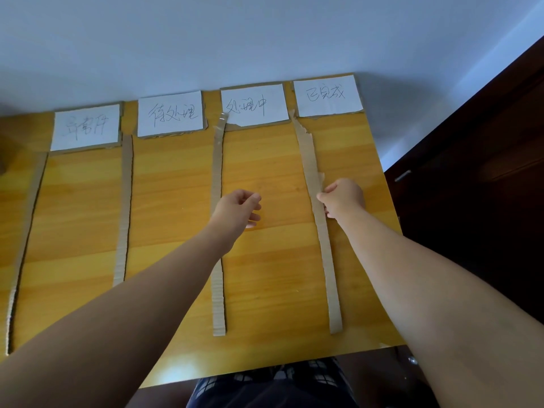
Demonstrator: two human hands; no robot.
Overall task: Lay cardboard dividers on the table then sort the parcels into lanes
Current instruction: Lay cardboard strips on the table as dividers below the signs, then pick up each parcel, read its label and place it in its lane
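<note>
Even, soft daylight; the brightest patch lies on the wall (524, 48) at upper right. The cabinet (471, 201) at right stays very dark. Faint sheen marks the table (176, 201). Wide-angle bowing bends the edges; the left margin is blurred.

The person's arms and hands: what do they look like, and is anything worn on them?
Both forearms are bare up to the frame edge, with no sleeves showing. The left hand and the right hand wear no gloves; no watch, ring or bracelet is visible.
</note>
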